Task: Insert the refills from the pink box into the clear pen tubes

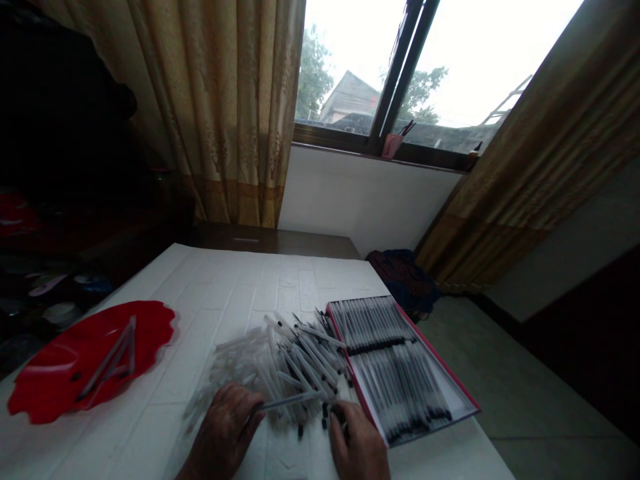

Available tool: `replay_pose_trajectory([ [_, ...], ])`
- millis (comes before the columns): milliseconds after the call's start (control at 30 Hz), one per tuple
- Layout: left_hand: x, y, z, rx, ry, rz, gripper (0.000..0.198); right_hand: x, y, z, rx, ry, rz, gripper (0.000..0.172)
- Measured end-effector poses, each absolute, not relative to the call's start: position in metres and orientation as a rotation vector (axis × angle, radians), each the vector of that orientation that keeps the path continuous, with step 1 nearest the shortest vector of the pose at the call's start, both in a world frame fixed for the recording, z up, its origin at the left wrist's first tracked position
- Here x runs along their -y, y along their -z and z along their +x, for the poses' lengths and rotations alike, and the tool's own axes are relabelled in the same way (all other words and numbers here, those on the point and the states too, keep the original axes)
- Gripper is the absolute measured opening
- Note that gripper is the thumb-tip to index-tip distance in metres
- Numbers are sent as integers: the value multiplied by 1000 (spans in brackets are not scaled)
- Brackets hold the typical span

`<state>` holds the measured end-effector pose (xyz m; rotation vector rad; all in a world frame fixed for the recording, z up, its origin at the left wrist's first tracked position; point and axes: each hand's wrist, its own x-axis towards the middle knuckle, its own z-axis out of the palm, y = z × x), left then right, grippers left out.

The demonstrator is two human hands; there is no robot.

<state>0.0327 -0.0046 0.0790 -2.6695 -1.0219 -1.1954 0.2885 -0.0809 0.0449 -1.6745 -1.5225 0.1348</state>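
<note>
My left hand (223, 433) rests near the front of the white table (215, 293) with its fingers closed on a clear pen barrel (287, 401) that points right. My right hand (357, 443) lies beside it with fingers curled over a small dark piece at the edge of the heap; what it pinches is too small to name. Just beyond both hands lies a heap of clear pen barrels with black tips (280, 363). To the right sits a flat red-edged box (453, 383) filled with rows of pens.
A red scalloped plate (50, 380) with a few pens on it sits at the table's left. Beige curtains (220, 100) and a window (400, 67) stand behind. A dark bundle (403, 277) lies on the floor right of the table. Dark clutter fills the far left.
</note>
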Motion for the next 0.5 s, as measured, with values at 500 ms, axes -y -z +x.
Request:
replay_pose_trajectory([
  [500,5,-78,33,1003,1172,-2713,13,69,-86,273,1027,-756,-1537,40],
])
